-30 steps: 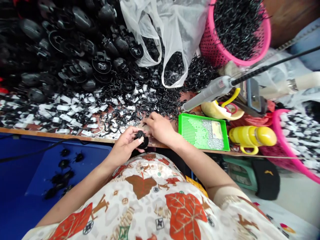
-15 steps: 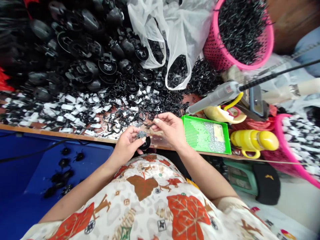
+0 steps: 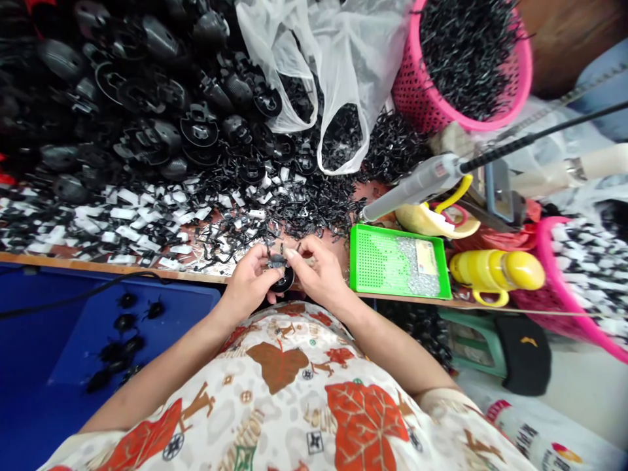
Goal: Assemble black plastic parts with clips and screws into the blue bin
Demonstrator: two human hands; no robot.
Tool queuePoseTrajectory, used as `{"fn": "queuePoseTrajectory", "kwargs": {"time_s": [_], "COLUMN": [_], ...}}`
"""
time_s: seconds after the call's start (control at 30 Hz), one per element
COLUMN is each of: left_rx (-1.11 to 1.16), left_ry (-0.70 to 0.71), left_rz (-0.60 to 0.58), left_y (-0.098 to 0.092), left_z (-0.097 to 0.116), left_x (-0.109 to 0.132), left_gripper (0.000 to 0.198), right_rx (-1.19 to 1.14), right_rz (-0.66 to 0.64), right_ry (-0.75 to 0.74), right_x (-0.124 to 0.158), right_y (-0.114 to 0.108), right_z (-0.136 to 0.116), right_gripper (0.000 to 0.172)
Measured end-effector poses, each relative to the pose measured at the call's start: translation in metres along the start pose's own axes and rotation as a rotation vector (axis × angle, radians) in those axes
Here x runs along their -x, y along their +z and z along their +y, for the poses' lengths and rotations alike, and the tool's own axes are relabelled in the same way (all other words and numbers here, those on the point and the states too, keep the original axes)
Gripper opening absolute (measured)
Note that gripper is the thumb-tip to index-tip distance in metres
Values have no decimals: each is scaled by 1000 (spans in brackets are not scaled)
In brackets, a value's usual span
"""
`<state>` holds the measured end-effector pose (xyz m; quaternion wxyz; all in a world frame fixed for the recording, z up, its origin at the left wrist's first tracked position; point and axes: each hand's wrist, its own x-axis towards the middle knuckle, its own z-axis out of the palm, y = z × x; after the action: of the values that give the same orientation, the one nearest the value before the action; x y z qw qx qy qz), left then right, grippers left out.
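Observation:
My left hand (image 3: 249,280) is closed around a black plastic part with a round disc base (image 3: 283,282) and a greyish top, held at the bench's front edge. My right hand (image 3: 318,269) pinches a small thin black plastic piece (image 3: 297,248) against the top of that part. The two hands almost meet there, and the fingers hide much of the contact. Just beyond them lie loose thin black pieces (image 3: 311,212) and small silvery pins (image 3: 206,245). Black-and-white plastic pieces (image 3: 130,219) spread out to the left.
Black domed parts (image 3: 161,98) pile up at the back left, beside a white plastic bag (image 3: 343,59). A pink basket (image 3: 415,98) of black pieces stands behind a grey electric screwdriver (image 3: 412,193). Right are a green tray (image 3: 360,261) and yellow bottle (image 3: 495,268); lower left, a blue bin (image 3: 44,353).
My right hand has moved left and slightly down, bringing its thin black piece to the round part in my left hand. The left hand stays nearly in place; the view has shifted slightly.

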<state>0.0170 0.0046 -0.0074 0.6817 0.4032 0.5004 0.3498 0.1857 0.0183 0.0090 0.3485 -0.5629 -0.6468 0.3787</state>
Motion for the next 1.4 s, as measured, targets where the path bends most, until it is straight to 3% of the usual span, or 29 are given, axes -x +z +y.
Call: {"fn": "queuePoseTrajectory", "kwargs": {"time_s": [0.1, 0.23, 0.33, 0.47, 0.63, 0.83, 1.0, 1.07, 1.17, 1.27, 1.33, 1.4], "left_rx": [0, -13, 7, 28, 72, -31, -73, -46, 6, 46, 54, -10], "left_ry": [-10, -17, 5, 49, 42, 36, 14, 47, 104, 110, 93, 15], "left_rz": [-2, 10, -18, -62, -57, 57, 83, 141, 267, 326, 285, 130], "left_y": [1, 2, 2, 2, -1, -4, -11, -19, -33, -42, -39, -31], "left_z": [1, 0, 0, 2, 1, -6, -8, -5, 1, 7, 8, 5], "left_x": [0, 0, 1, 5, 13, 16, 9, 4, -1, 0, 2, 2], "left_gripper": [26, 24, 25, 24, 17, 15, 16, 18, 27, 29, 28, 27], "right_rx": [-26, 141, 203, 100, 93, -4, -47, 52, 386, 616, 670, 711], "right_rz": [18, -48, 31, 87, 34, -10, -147, -219, -332, -305, -207, -172], "right_ry": [32, -61, -133, -130, -105, -32, 69, 45, -18, -33, -66, -100], "right_x": [1, 3, 6, 10, 15, 18, 12, 9, 1, -12, -25, -38], "right_y": [-1, 1, 8, 14, 13, 17, 14, 6, -7, -16, -17, -14], "right_z": [-1, 1, 5, 8, 5, 9, 15, 15, 13, 14, 17, 19], "right_gripper": [28, 26, 26, 27, 26, 28, 32, 30, 20, 17, 20, 20]}}
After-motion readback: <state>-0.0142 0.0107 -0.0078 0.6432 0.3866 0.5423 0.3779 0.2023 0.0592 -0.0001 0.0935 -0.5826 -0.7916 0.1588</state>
